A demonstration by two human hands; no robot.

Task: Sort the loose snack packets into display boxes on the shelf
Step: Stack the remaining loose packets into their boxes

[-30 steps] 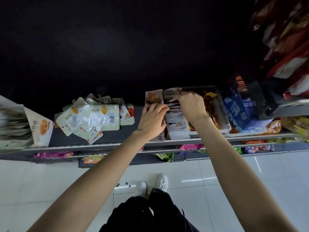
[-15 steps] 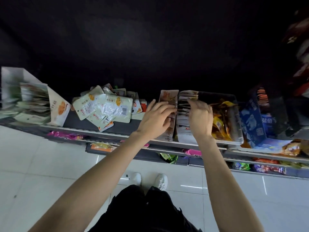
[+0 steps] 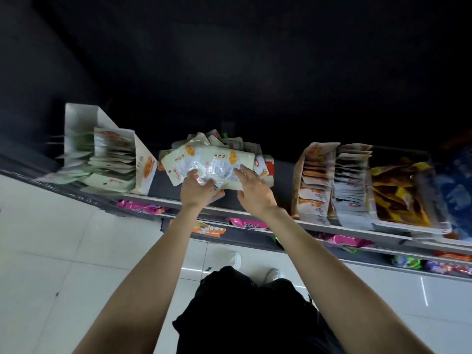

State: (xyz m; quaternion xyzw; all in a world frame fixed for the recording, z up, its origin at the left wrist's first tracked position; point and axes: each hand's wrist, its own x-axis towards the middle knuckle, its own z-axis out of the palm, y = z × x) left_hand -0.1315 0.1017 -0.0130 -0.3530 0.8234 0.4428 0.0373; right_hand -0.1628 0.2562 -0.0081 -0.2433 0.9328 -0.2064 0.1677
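A heap of loose snack packets [image 3: 219, 149] lies on the dark shelf [image 3: 163, 182], topped by large pale packets with orange emblems [image 3: 212, 159]. My left hand [image 3: 198, 191] grips the near edge of those pale packets, thumb on top and fingers curled beneath. Beside it, my right hand [image 3: 254, 191] lies open with straight fingers touching the same packets. To the left stands a white display box [image 3: 143, 162] filled with pale green packets. On the right, display boxes hold rows of orange-and-white packets [image 3: 314, 182] and grey-white packets [image 3: 353, 187].
A clear tray of yellow packets [image 3: 398, 192] and a blue box [image 3: 457, 192] stand at the far right. Lower shelves hold pink packets [image 3: 139, 206] and other colourful bags. White floor tiles [image 3: 63, 251] and my shoes lie below. The space above the shelf is dark.
Both hands left the rows of packets in the right boxes and moved left to the loose heap. My left hand now grips the pale packets. The view swung left.
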